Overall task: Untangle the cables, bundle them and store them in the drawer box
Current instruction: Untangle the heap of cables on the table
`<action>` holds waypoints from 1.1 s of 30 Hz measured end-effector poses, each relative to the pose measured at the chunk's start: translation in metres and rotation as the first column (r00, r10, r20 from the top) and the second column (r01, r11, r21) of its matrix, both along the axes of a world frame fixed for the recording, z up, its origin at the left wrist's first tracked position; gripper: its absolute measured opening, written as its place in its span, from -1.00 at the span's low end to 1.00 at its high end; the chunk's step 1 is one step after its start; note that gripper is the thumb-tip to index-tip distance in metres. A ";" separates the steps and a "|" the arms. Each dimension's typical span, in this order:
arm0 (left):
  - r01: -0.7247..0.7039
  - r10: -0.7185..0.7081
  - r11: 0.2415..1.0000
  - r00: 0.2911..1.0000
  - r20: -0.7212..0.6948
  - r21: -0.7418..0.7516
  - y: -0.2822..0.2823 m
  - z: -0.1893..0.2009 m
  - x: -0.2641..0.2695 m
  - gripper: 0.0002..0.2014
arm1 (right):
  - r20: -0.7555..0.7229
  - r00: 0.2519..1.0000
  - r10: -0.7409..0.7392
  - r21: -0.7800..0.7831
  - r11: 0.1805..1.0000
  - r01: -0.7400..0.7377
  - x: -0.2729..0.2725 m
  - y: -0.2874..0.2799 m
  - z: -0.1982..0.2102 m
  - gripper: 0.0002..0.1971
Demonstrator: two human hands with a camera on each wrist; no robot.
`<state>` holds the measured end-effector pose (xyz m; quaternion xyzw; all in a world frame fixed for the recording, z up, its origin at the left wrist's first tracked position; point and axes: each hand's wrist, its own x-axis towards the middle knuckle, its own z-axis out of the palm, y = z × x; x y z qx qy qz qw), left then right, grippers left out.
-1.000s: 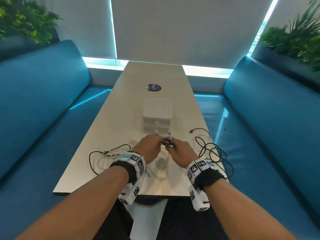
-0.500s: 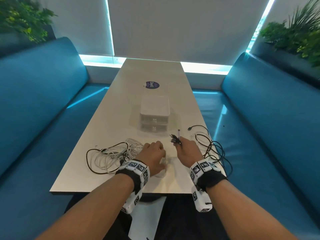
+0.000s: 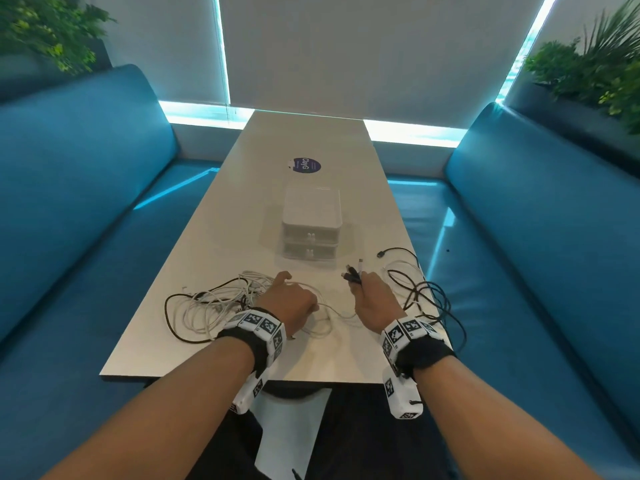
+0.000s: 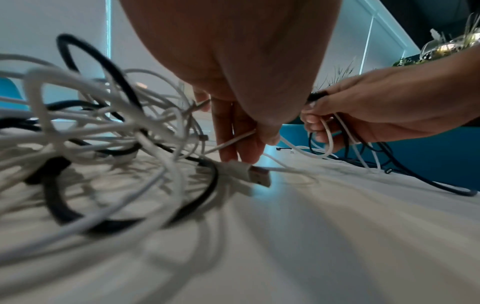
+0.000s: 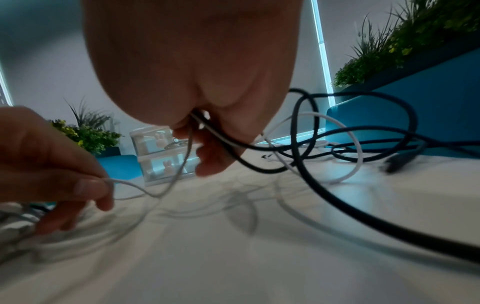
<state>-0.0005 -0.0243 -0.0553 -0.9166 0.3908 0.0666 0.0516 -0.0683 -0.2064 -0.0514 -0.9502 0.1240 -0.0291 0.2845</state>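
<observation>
I see the cable tangle point(image 3: 214, 306) at lower left of the head view, just beside my left hand point(image 3: 289, 301), which pinches a thin white cable point(image 4: 233, 142) running rightward to my right hand point(image 3: 375, 299). That hand grips a bunch of plug ends point(image 3: 353, 271) pointing toward the drawer box point(image 3: 311, 223) at centre.

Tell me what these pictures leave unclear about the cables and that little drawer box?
- Drawer box contents: head view too small; right hand partly covers it in the right wrist view.
- How the tangled cables cross: left wrist view blurred.
- Which cables the left hand holds: its back hides the fingers in the head view.
</observation>
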 end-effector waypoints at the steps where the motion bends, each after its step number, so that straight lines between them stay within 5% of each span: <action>1: 0.005 -0.005 1.000 1.000 0.010 -0.004 -0.003 -0.001 -0.002 -0.69 | 0.001 1.000 0.027 0.034 0.999 -0.027 0.002 0.004 0.002 -0.74; 5: 0.017 -0.017 1.000 0.999 0.042 0.003 -0.009 -0.007 -0.006 -0.66 | -0.071 0.995 0.073 0.332 0.942 -0.045 0.002 0.020 0.013 -0.82; 13: 0.022 -0.023 1.000 0.999 0.037 0.022 0.000 0.007 0.006 -0.66 | -0.142 0.983 0.117 -0.128 0.982 -0.136 0.003 0.012 0.004 -0.72; 20: -0.035 0.035 0.999 0.999 -0.023 0.001 0.015 0.011 0.019 -0.73 | -0.111 0.991 -0.075 -0.204 0.978 0.051 0.001 -0.015 0.006 -0.71; 28: -0.102 0.101 0.990 0.995 -0.014 -0.098 -0.003 0.001 0.010 -0.76 | -0.094 0.995 -0.027 -0.001 1.000 0.027 0.009 0.018 0.016 -0.78; 33: 0.002 0.003 0.991 0.999 0.043 -0.133 -0.009 0.011 0.005 -0.76 | -0.041 0.998 0.041 0.163 0.986 -0.033 0.011 0.036 0.018 -0.82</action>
